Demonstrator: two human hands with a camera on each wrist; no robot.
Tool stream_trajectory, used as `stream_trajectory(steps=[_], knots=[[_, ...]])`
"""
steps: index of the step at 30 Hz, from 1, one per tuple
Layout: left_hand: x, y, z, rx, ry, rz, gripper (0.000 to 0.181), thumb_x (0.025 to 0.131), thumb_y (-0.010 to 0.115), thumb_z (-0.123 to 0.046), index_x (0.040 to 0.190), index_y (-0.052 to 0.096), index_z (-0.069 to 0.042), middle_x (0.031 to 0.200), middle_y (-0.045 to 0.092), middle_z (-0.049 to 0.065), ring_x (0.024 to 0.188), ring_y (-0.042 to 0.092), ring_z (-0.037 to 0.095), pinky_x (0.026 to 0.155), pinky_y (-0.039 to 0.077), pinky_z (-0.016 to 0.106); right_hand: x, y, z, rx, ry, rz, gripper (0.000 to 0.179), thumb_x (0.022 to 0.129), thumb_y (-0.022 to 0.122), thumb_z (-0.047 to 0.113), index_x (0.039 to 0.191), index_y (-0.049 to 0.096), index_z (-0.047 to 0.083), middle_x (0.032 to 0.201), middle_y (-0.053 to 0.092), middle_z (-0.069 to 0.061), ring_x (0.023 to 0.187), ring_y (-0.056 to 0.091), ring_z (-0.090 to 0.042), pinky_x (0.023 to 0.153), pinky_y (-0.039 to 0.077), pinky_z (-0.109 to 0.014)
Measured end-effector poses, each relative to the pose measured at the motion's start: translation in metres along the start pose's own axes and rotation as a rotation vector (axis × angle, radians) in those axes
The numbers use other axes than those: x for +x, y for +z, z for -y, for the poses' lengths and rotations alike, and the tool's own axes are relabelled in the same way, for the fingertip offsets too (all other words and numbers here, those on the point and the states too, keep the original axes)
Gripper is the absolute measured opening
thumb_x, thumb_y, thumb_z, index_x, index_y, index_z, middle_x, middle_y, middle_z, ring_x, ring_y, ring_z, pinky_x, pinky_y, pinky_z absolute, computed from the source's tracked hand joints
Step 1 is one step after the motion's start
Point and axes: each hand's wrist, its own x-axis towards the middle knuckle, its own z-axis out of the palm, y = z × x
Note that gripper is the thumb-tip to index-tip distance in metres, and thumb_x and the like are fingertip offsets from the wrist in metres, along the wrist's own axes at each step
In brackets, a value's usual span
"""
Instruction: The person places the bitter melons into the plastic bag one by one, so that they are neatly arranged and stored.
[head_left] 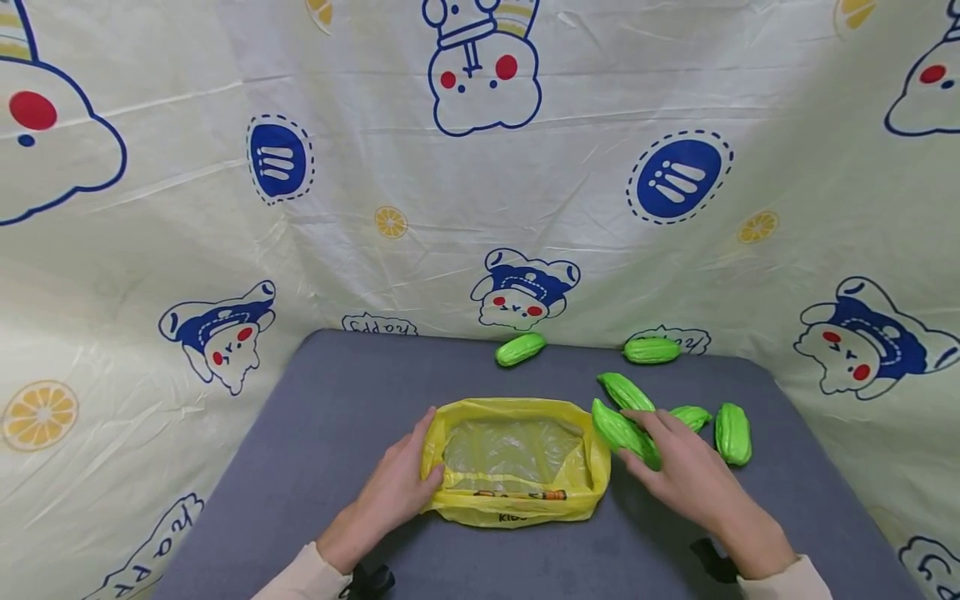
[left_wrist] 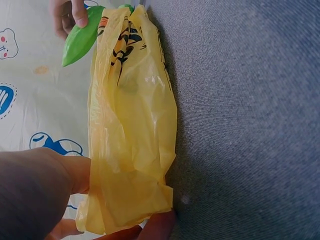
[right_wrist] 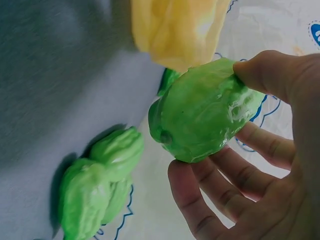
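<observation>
A yellow plastic bag (head_left: 525, 510) stands open-mouthed in the middle of the table, its rim folded outward. My left hand (head_left: 397, 483) grips its left side, thumb at the rim, other fingers along the outside. In the left wrist view, the bag (left_wrist: 130, 125) partly hides those fingers. To the right, my right hand (head_left: 684, 471) holds a green, furrowed chayote (head_left: 619, 429) beside the bag's right rim. The right wrist view shows this chayote (right_wrist: 205, 115) pinched between thumb and fingertips, above the table. Through the bag's mouth, its creased inside shows.
Other green chayotes lie on the grey table (head_left: 330, 400): one (head_left: 626, 390) just behind the held one, one (head_left: 692, 417) partly behind my right hand, one (head_left: 732, 433) farther right, and two (head_left: 520, 350) (head_left: 652, 350) along the back edge. A printed sheet (head_left: 390, 167) hangs behind.
</observation>
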Motion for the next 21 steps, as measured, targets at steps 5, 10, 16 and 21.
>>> stream_trajectory(steps=[5,10,16,21], knots=[[-0.001,-0.001,-0.001,0.001,0.001,0.003,0.088,0.103,0.083,-0.009,0.179,0.039,0.000,0.153,0.072,0.032,0.133,0.077,0.046,0.105,0.066,0.059,0.007,-0.002,0.013,0.012,-0.020,-0.010,0.058,0.105,0.088,0.032,0.156,0.069,0.011,0.143,0.073,-0.020,0.126,0.075,-0.044,0.094,0.063,-0.068],[-0.002,0.001,-0.003,-0.003,0.004,0.007,0.087,0.104,0.083,-0.010,0.179,0.039,0.000,0.153,0.072,0.032,0.134,0.077,0.047,0.106,0.066,0.059,0.012,0.001,0.023,0.037,-0.047,-0.030,0.056,0.105,0.088,0.028,0.154,0.069,0.010,0.142,0.073,-0.019,0.120,0.076,-0.038,0.089,0.065,-0.061],[-0.002,0.004,-0.005,0.011,0.014,0.009,0.087,0.104,0.082,-0.010,0.178,0.040,0.002,0.148,0.074,0.033,0.129,0.078,0.048,0.104,0.066,0.059,0.017,0.006,0.040,0.056,-0.053,-0.019,0.053,0.105,0.088,0.027,0.152,0.071,0.008,0.143,0.073,-0.020,0.121,0.077,-0.037,0.094,0.066,-0.060],[-0.004,0.004,-0.005,0.018,0.019,-0.007,0.087,0.103,0.083,-0.009,0.178,0.040,0.002,0.147,0.074,0.033,0.128,0.078,0.048,0.103,0.066,0.059,0.025,0.009,0.054,0.074,-0.048,0.005,0.052,0.105,0.087,0.027,0.152,0.071,0.008,0.143,0.074,-0.019,0.118,0.077,-0.034,0.093,0.066,-0.058]])
